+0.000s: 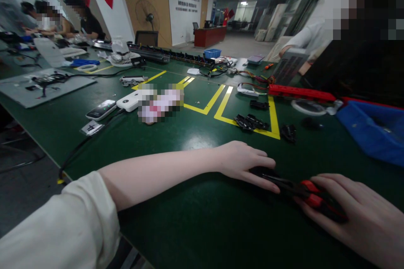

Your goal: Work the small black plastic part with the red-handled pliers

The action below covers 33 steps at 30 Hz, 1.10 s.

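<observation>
My right hand (pixel 353 210) is closed round the red and black handles of a pair of pliers (pixel 311 193), whose dark jaws point left. At the tip of the jaws my left hand (pixel 244 162) is closed, thumb below and fingers above, on a small black part (pixel 261 171). Most of that part is hidden by the fingers, and its kind does not show. Beyond the hands several black plastic pieces (pixel 251 122) lie in a loose group across a yellow tape line. Another black piece (pixel 288 133) sits just right of the tape.
The green table (pixel 151 147) bears yellow tape marks. A blue bin (pixel 372 130) stands at the right, beside a red bar (pixel 299 91). White devices (pixel 128 101) and a black cable (pixel 82 145) lie at the left. Across the table a person's arm (pixel 303 38) holds a grey box.
</observation>
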{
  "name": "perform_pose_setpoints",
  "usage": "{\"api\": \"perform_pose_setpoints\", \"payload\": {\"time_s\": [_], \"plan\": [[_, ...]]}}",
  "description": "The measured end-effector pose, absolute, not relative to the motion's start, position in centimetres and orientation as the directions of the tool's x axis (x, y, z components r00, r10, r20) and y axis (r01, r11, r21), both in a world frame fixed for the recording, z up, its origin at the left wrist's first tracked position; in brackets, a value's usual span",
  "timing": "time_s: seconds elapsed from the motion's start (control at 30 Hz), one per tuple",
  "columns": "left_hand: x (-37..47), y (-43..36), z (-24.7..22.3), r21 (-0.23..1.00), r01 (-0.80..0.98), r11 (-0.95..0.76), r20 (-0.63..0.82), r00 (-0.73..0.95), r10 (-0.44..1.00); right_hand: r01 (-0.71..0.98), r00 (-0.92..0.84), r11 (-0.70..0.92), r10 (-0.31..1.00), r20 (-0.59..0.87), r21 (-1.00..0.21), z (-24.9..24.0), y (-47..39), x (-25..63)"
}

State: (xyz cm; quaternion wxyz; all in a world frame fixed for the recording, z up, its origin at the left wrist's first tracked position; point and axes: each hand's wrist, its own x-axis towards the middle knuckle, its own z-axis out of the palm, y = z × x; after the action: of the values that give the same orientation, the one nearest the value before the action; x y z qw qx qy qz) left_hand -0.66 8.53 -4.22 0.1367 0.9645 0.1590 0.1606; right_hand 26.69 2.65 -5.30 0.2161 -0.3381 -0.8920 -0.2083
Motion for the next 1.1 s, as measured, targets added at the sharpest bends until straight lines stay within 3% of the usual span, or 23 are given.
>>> {"api": "perform_pose_setpoints", "payload": {"time_s": [0.07, 0.23, 0.5, 0.67, 1.1], "plan": [[-0.61, 8.49, -4.22, 0.317, 0.267, -0.910, 0.262, 0.897, 0.355, 0.677, -0.694, 0.694, 0.492, 0.525, 0.246, -5.05, 2.58, 26.50], [-0.48, 8.24, -4.15, 0.306, 0.307, -0.901, 0.235, 0.893, 0.384, 0.725, -0.645, 0.670, 0.577, 0.500, 0.161, -5.17, 2.29, 26.60], [-0.55, 8.00, -4.30, 0.278, 0.311, -0.909, 0.286, 0.877, 0.387, 0.733, -0.653, 0.649, 0.588, 0.478, 0.202, -4.84, 2.30, 26.58], [-0.44, 7.75, -4.52, 0.258, 0.332, -0.907, 0.308, 0.862, 0.403, 0.745, -0.625, 0.654, 0.617, 0.479, 0.131, -4.99, 2.15, 26.48], [-0.22, 7.54, -4.50, 0.269, 0.385, -0.883, 0.219, 0.868, 0.446, 0.753, -0.615, 0.649, 0.633, 0.471, 0.110, -5.08, 1.92, 26.45]]}}
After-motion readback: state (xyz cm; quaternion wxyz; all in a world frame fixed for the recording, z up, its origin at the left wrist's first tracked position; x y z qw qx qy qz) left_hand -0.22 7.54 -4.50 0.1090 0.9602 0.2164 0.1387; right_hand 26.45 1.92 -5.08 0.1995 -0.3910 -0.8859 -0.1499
